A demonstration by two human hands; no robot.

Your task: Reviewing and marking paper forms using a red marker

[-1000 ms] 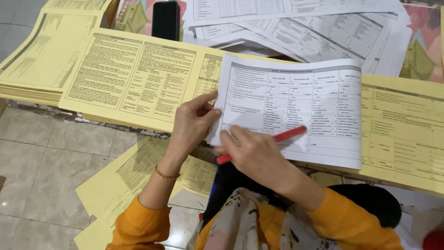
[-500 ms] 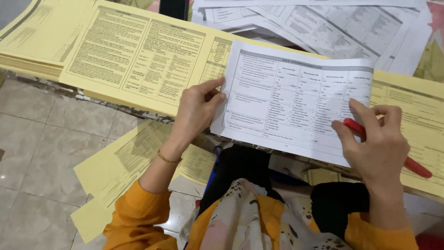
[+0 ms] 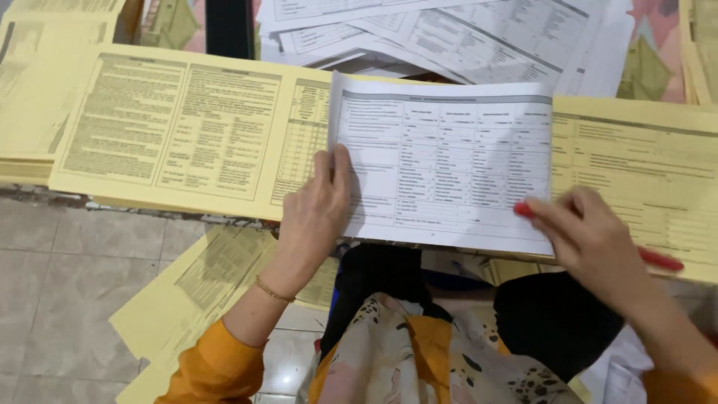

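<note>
A white printed form (image 3: pixel 449 161) lies folded on top of a stack of large yellow printed sheets (image 3: pixel 187 127). My left hand (image 3: pixel 318 209) presses its fingers on the white form's left edge. My right hand (image 3: pixel 587 232) holds a red pen (image 3: pixel 658 258) and pinches the form's lower right corner. A thin gold bracelet sits on my left wrist.
More white forms (image 3: pixel 479 30) are spread at the back. Further yellow stacks (image 3: pixel 37 90) lie at the far left and at the right (image 3: pixel 643 164). Loose yellow sheets (image 3: pixel 194 292) lie on the tiled floor below. A dark upright object (image 3: pixel 228 26) stands at the back.
My right hand, with the pen, has moved from the middle of the white form to its lower right corner. My left hand stays on the left edge.
</note>
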